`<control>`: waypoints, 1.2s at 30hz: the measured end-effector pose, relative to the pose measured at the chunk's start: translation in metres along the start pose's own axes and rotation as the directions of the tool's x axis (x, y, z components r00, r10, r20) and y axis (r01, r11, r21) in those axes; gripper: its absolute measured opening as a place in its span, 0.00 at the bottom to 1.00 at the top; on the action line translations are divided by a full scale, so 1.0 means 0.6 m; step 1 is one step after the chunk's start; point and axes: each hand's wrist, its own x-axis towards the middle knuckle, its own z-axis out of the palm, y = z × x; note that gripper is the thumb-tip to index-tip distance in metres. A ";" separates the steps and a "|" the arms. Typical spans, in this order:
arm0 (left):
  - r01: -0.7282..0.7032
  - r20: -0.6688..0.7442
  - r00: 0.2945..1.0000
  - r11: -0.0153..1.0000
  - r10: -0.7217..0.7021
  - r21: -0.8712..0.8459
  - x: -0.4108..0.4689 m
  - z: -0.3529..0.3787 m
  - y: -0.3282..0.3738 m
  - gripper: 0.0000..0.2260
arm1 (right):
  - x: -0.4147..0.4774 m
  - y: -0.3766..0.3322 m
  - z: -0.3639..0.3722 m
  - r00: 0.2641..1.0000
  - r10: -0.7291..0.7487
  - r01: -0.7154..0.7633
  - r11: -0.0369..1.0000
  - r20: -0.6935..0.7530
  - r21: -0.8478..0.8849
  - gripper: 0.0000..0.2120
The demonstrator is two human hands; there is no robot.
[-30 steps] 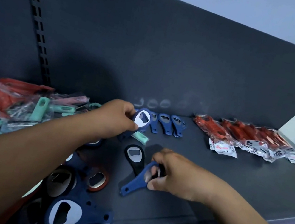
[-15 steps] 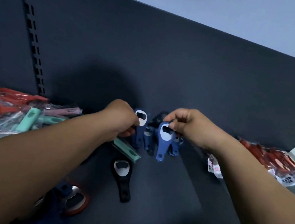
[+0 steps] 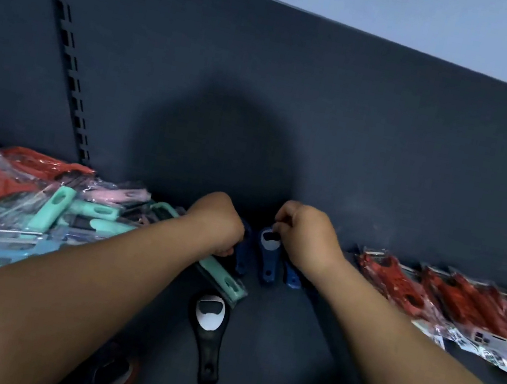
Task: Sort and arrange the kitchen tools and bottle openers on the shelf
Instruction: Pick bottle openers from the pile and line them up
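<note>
Two heaps of packaged kitchen tools flank a dark grey shelf [image 3: 298, 369]: a loose pile of red, mint and pink packets [image 3: 22, 208] on the left and a row of red packets [image 3: 463, 303] on the right. A matching dark back panel [image 3: 325, 120] rises behind, with a slotted upright [image 3: 66, 57] at its left and a pale wall [image 3: 413, 10] above. A black bottle opener [image 3: 209, 329] lies flat near the middle, just in front of a mint-handled tool [image 3: 223, 276].

Both forearms reach to the back of the shelf. The right hand [image 3: 302, 234] pinches the head of a blue bottle opener [image 3: 267, 251] lying near the panel. The left hand [image 3: 219, 226] is curled beside a second blue opener [image 3: 243, 252]; whether it grips it I cannot tell.
</note>
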 end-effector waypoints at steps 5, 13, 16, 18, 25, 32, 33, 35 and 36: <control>-0.113 -0.063 0.987 0.920 0.147 0.376 -0.009 0.000 -0.006 0.11 | -0.006 -0.004 0.017 0.994 -0.050 0.035 0.989 -0.101 -0.142 0.03; -0.347 0.014 0.918 0.784 0.397 0.514 -0.042 -0.067 -0.039 0.16 | -0.034 -0.029 -0.001 0.987 -0.072 0.060 0.995 -0.146 -0.082 0.06; -0.364 0.088 0.910 0.679 0.406 0.637 -0.059 -0.107 -0.068 0.16 | -0.080 -0.073 -0.012 0.993 -0.114 0.117 0.989 -0.038 0.093 0.02; -0.345 0.132 0.918 0.594 0.373 0.726 -0.072 -0.129 -0.090 0.19 | -0.114 -0.104 -0.014 0.989 -0.109 0.093 0.983 0.098 0.157 0.03; -0.409 0.238 0.896 0.487 0.375 0.772 -0.077 -0.169 -0.154 0.28 | -0.147 -0.163 0.020 0.963 0.079 -0.061 0.995 0.259 -0.076 0.11; -0.529 0.257 0.812 0.473 0.524 0.705 -0.070 -0.206 -0.185 0.23 | -0.142 -0.194 0.034 0.974 0.164 -0.146 0.982 0.158 -0.118 0.08; -0.539 0.250 0.802 0.478 0.542 0.694 -0.070 -0.211 -0.187 0.25 | -0.142 -0.198 0.035 0.976 0.168 -0.154 0.982 0.137 -0.105 0.07; -0.563 0.245 0.786 0.495 0.567 0.662 -0.070 -0.220 -0.188 0.24 | -0.143 -0.208 0.035 0.979 0.177 -0.173 0.984 0.105 -0.042 0.07; -0.580 0.248 0.780 0.516 0.575 0.630 -0.069 -0.223 -0.188 0.22 | -0.144 -0.211 0.034 0.978 0.185 -0.186 0.983 0.100 -0.001 0.06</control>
